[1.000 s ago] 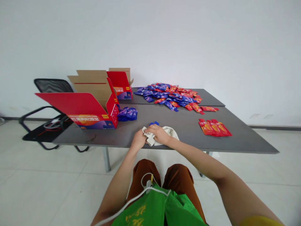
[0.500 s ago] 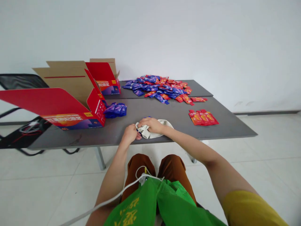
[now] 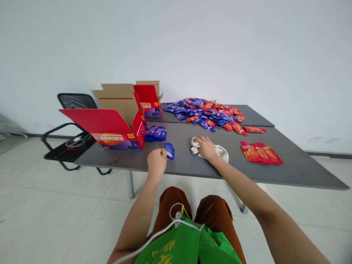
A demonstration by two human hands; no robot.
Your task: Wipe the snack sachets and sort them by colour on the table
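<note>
My left hand (image 3: 157, 163) is closed on the edge of a blue pouch (image 3: 169, 150), near the table's front edge. To the right, my right hand (image 3: 206, 147) grips a crumpled off-white cloth (image 3: 221, 152) that rests on the table; part of the cloth is under my palm and wrist. Just beyond my left hand lies a small stack of blue pouches (image 3: 155, 134). Several red-orange pouches (image 3: 261, 153) lie in an overlapping row to the right of the cloth.
Two open red cartons stand at the left, a near one (image 3: 121, 141) and a far one (image 3: 151, 106). A heap of mixed blue and red pouches (image 3: 205, 112) covers the back of the grey table (image 3: 187, 167). Left of the table stands a black chair (image 3: 77, 102).
My hands have moved apart. The left now holds a blue pouch clear of the cloth, while the right keeps the cloth further right. The camera view has shifted, too.
</note>
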